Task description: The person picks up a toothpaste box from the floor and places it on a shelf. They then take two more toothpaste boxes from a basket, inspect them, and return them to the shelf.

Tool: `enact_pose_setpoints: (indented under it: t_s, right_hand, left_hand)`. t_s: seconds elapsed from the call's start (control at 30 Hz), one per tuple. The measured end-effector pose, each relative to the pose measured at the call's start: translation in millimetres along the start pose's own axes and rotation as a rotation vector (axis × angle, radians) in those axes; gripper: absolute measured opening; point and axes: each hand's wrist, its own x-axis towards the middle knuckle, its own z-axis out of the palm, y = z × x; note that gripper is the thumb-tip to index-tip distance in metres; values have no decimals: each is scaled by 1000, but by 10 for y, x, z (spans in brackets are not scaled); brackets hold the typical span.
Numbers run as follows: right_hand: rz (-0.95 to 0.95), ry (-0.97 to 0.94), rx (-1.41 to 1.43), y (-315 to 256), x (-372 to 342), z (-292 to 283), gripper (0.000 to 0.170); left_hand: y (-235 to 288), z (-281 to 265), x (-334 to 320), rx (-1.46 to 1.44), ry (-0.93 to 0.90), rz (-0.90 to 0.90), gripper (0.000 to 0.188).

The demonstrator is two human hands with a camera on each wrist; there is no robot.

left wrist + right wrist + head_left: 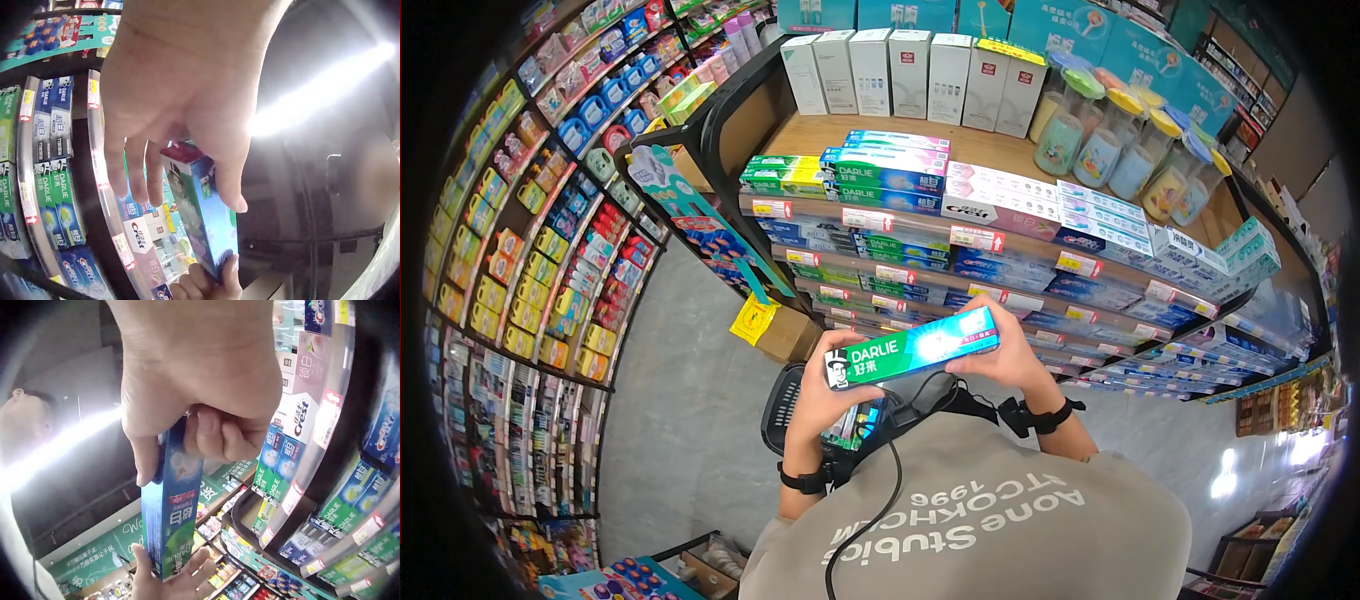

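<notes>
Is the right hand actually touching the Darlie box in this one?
Touching. The right wrist view shows it plainly: the right hand grips one end of the Darlie box, thumb along one side, curled fingers against the other.

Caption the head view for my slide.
Left hand and right hand hold a green-and-blue Darlie box before a stocked shelf.

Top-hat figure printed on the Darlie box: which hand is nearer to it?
Left. The left hand grips the Darlie box at the end bearing the top-hat figure; the right hand holds the opposite end, farther away.
</notes>
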Motion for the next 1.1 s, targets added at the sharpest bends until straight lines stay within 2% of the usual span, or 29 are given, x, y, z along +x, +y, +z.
enact_pose_setpoints:
  t_s: [0.07, 0.17, 0.27, 0.37, 0.47, 0.6, 0.63, 0.73, 0.87, 0.9, 1.0, 1.07, 1.1]
  right_hand:
    - [-28, -8, -49, -41, 13, -34, 60]
    - [4, -7, 12, -31, -3, -38, 62]
    - [-51, -72, -31, -4, 1, -42, 66]
    - [-39, -247, 59, -35, 6, -64, 77]
    - [0, -372, 5, -105, 1, -98, 85]
    - [84, -334, -14, -43, 42, -66, 70]
    - [136, -287, 3, -91, 57, -41, 63]
    - [126, -254, -13, 77, 122, -53, 61]
    - [162, -165, -136, 105, 204, -140, 48]
    - [215, -172, 0, 157, 229, -155, 44]
    - [435, -226, 45, 198, 316, -253, 48]
    - [244, -235, -119, 401, 353, -275, 48]
    - [268, -283, -183, 401, 389, -302, 48]
  left_hand:
    - [-57, -83, 29, -23, -37, 3, 71]
    - [-142, -193, 4, -169, -57, -91, 72]
    - [-95, -196, -14, -186, -69, -120, 67]
    - [44, -207, -61, -71, -46, -27, 62]
    - [91, -325, -41, 90, -98, 123, 58]
    - [363, -408, 109, 435, -164, 224, 50]
    - [469, -378, 177, 478, -171, 227, 46]
    - [596, -337, 402, 533, -223, 274, 48]
    - [588, -335, 794, 613, -296, 322, 53]
    - [616, -346, 877, 671, -299, 309, 55]
    - [827, -398, 1166, 676, -242, 267, 58]
    - [900, -442, 1426, 725, -145, 291, 56]
    - [953, -430, 1558, 772, -112, 324, 56]
